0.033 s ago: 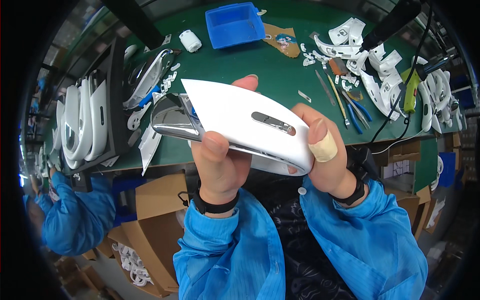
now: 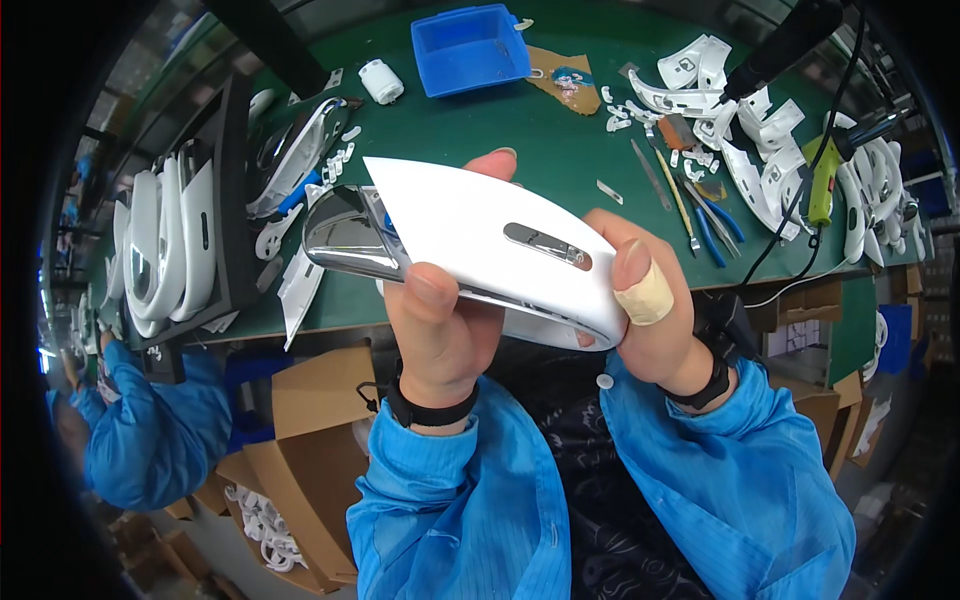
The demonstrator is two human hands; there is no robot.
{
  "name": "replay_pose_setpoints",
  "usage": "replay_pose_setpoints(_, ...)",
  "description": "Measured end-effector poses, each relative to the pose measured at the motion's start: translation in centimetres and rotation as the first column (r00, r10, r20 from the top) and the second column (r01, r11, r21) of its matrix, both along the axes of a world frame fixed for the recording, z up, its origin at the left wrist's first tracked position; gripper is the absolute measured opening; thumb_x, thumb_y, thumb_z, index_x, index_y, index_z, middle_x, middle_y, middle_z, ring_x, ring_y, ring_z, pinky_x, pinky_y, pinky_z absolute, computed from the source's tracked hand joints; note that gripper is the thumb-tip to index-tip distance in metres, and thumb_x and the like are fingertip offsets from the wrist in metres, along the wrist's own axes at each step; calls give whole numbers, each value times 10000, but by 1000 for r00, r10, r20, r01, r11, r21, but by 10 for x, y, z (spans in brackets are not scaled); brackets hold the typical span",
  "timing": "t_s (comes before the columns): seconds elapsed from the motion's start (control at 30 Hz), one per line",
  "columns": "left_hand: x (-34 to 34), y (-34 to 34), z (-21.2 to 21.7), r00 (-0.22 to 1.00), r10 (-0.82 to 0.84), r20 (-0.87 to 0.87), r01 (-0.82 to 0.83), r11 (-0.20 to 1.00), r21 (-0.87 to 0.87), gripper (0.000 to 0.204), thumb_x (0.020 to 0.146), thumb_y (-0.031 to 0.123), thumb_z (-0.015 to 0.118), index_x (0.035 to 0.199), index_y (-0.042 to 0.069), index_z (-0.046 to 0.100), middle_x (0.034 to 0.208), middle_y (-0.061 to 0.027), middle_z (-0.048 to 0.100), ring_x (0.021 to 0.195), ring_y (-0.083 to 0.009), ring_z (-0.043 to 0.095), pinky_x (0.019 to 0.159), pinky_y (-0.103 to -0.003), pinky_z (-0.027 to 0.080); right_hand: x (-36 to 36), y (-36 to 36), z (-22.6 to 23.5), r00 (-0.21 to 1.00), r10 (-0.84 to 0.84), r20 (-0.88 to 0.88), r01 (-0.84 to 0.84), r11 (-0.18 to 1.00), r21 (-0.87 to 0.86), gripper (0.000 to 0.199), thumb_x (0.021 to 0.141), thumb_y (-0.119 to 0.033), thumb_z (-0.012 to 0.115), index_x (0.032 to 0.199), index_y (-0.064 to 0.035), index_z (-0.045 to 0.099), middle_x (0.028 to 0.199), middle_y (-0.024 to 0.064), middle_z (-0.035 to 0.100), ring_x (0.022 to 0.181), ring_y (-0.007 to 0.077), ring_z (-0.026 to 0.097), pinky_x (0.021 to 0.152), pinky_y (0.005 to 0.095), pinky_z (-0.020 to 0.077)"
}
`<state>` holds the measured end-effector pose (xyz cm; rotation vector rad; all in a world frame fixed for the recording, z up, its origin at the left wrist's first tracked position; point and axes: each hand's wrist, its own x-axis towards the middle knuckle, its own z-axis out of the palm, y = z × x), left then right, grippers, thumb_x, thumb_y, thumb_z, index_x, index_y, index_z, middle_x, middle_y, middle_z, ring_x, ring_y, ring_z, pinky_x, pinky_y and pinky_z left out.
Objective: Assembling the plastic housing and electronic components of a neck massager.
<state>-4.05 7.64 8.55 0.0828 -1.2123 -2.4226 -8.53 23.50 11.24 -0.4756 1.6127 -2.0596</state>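
Between my two hands is a white curved plastic appliance housing (image 2: 480, 220) with a dark glossy button strip inset in its side and a shiny chrome end (image 2: 345, 240) at the left. Part of a white shell stands out past the chrome end, leaving a gap with a bit of blue inside. My left hand (image 2: 440, 330) grips the housing from below, thumb on its lower edge and a fingertip showing above the top edge. At the rounded right end, my right hand (image 2: 655, 300) is closed on it, its thumb wrapped in a beige bandage.
A blue bin (image 2: 478, 84) and a white cylinder (image 2: 380, 82) stand farther back. Pliers (image 2: 712, 235), tweezers and white shell parts (image 2: 765, 185) lie to the right. White housings (image 2: 165, 240) fill a dark rack at left. Another person in blue (image 2: 160, 430) sits at lower left.
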Motion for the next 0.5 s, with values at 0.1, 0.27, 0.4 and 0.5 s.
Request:
replay_pose_setpoints(0.1,1,1,-1,1000,2,-5,-2,1000,-2,1039,736,662,808,1432,7,399,1404,-270,530,1229,-322,599,1009,-443,545,-3,3,-3,994,89,-69,-86,995,43,492,1046,-462,516,820,-29,576,717,-1,536,603,53,504,503,235,383)
replay_pose_setpoints(0.27,3,2,-2,1000,-12,2,12,1000,-22,1087,717,707,789,1445,7,389,1415,-274,518,1243,-329,591,1016,-448,546,-1,8,-11,990,86,-111,-85,996,18,476,1043,-458,527,843,-32,592,742,-12,533,698,42,492,580,226,381)
replay_pose_setpoints(0.4,7,6,0,999,-8,35,9,1000,-16,1093,704,690,809,1453,14,388,1424,-263,518,1248,-322,590,1017,-444,546,-2,15,-8,992,107,-62,-106,994,11,469,1046,-455,522,868,-33,621,754,-8,554,721,50,501,597,228,382)
replay_pose_setpoints(0.5,10,8,-2,1000,15,27,-15,1000,-19,1095,702,654,832,1470,20,377,1433,-248,519,1257,-309,585,1017,-439,543,1,15,-14,982,105,-157,-95,993,65,511,1021,-507,539,1031,-5,630,851,35,626,759,81,556,644,251,439)
